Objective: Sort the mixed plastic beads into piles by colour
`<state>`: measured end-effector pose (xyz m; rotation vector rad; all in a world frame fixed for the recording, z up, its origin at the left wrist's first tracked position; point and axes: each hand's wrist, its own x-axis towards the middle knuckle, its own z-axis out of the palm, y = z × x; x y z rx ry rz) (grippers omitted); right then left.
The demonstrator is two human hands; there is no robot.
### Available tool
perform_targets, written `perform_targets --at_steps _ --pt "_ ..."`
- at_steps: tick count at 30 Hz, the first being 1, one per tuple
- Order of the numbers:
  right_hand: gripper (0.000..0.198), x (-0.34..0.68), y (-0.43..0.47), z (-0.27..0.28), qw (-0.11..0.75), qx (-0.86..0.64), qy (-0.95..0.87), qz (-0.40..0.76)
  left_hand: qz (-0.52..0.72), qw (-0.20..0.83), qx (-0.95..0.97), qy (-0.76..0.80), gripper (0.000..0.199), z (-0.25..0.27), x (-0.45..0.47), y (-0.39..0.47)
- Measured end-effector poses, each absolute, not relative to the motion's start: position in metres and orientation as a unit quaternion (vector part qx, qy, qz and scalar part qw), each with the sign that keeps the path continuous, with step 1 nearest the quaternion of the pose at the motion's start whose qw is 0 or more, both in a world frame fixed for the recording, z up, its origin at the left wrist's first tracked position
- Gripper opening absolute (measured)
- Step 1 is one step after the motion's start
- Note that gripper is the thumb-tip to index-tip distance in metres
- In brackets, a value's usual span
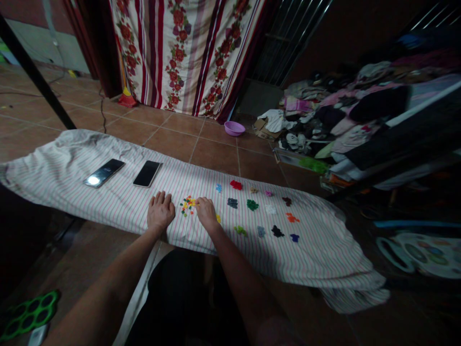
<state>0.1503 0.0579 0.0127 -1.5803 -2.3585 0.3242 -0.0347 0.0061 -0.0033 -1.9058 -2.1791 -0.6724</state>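
Observation:
My left hand (161, 210) lies flat on the striped cloth (118, 204), fingers stretched out and holding nothing. To its right is a small mixed heap of tiny pieces (188, 205) in yellow, orange, green and red. At the heap's right edge, my right hand (206, 212) has its fingertips pinched together; a thin pale bit seems to show at them, too small to name. Beside that wrist, yellow pieces (218, 218) are partly hidden. Further right lie separate piles sorted by colour, among them red pieces (236, 185), dark green pieces (252, 204) and black pieces (277, 231).
Two phones, one with a bright reflection (104, 173) and one dark (147, 174), rest on the cloth at the left. Beyond the table stand a purple basin (234, 128) and a floral curtain (180, 57). Clothes (334, 115) are heaped at the right.

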Motion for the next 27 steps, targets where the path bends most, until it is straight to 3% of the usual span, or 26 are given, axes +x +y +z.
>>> perform_targets --at_steps 18,27 --pt "0.038 0.165 0.058 0.016 0.16 -0.527 -0.821 0.15 -0.233 0.075 -0.638 -0.73 0.044 -0.002 -0.034 0.006" --pt "0.021 0.207 0.067 0.011 0.247 -0.54 -0.782 0.193 -0.242 0.072 -0.637 -0.728 0.044 -0.003 -0.034 0.005"
